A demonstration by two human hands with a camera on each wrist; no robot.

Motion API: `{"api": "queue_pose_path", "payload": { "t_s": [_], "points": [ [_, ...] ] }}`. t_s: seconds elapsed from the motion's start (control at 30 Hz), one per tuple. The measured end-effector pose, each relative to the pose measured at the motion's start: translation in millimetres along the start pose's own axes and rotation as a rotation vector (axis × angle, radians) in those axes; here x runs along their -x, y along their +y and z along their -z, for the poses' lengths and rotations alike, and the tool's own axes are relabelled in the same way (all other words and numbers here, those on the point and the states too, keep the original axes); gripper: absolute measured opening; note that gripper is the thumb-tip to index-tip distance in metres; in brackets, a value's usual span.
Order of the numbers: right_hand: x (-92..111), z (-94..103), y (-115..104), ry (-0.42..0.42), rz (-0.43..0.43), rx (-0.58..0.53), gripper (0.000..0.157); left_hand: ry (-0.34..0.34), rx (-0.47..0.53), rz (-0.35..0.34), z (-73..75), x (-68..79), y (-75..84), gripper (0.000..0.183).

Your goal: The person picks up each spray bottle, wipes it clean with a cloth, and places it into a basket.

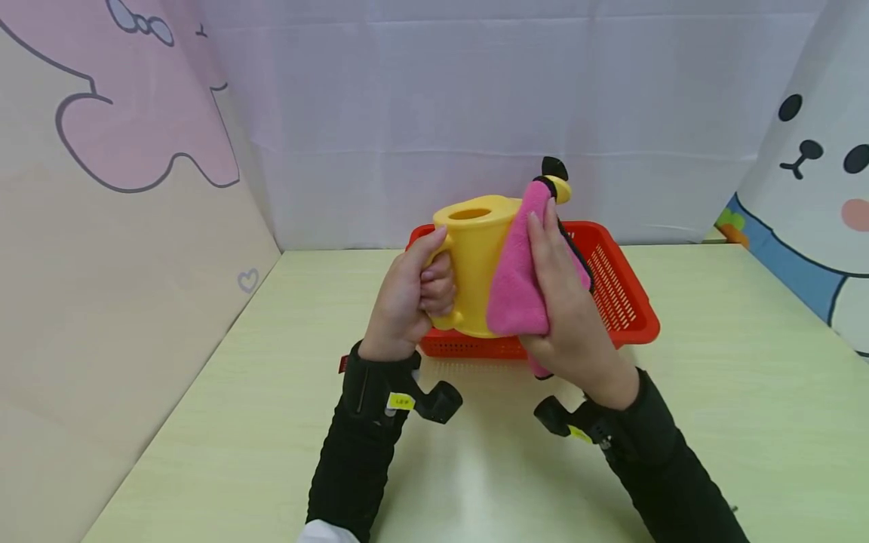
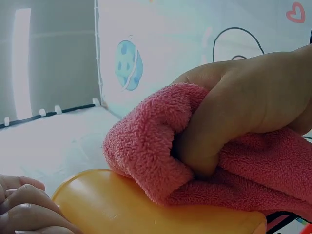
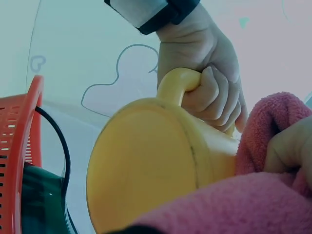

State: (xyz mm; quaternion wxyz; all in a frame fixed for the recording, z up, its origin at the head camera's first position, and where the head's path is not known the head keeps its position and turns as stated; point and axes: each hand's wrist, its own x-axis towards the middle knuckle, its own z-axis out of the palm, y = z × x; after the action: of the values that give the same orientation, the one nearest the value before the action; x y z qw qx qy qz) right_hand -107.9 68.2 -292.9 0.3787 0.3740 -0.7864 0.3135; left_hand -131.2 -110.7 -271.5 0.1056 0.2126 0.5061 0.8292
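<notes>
My left hand (image 1: 416, 298) grips the side handle of a yellow plastic watering can (image 1: 468, 264), its fingers curled round the handle. The can is held up, overlapping a red basket in the head view, and its rounded base (image 3: 141, 165) faces the right wrist camera. A pink plush cloth (image 1: 512, 294) with black edging lies against the can's right side and spout. My right hand (image 1: 570, 317) holds this cloth on the can, fingers along its outer face and thumb sunk into the folds. The yellow spout tip (image 1: 562, 188) shows above the cloth.
Behind the can, the red perforated basket (image 1: 634, 317) stands on the light wooden table (image 1: 271, 422). A dark green thing (image 3: 44, 200) and a black cord (image 3: 63, 146) show at the basket in the right wrist view. A white cloth screen (image 1: 475, 113) closes the back.
</notes>
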Motion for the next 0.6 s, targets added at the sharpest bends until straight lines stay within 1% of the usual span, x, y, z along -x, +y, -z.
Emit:
{"api": "queue_pose_path", "payload": {
  "t_s": [0.17, 0.33, 0.4, 0.5, 0.6],
  "points": [
    [1, -1.3, -3, -0.045, 0.115, 0.174, 0.088, 0.01, -0.004, 0.014, 0.4, -0.5, -0.1, 0.045],
    [3, -4.3, -11, -0.16, 0.262, 0.343, 0.085, 0.014, 0.006, 0.042, -1.5, -3.5, -5.2, 0.042],
    [3, -6.0, -14, -0.202, 0.298, 0.389, 0.082, 0.025, 0.005, 0.047, -2.8, -4.6, -8.1, 0.04],
    [4, -7.2, -16, -0.239, 0.298, 0.409, 0.083, 0.051, -0.01, 0.041, -4.3, -5.4, -11.3, 0.039],
    [3, -7.4, -16, -0.239, 0.27, 0.392, 0.088, 0.073, -0.027, 0.035, -4.7, -5.0, -11.6, 0.038]
  ]
}}
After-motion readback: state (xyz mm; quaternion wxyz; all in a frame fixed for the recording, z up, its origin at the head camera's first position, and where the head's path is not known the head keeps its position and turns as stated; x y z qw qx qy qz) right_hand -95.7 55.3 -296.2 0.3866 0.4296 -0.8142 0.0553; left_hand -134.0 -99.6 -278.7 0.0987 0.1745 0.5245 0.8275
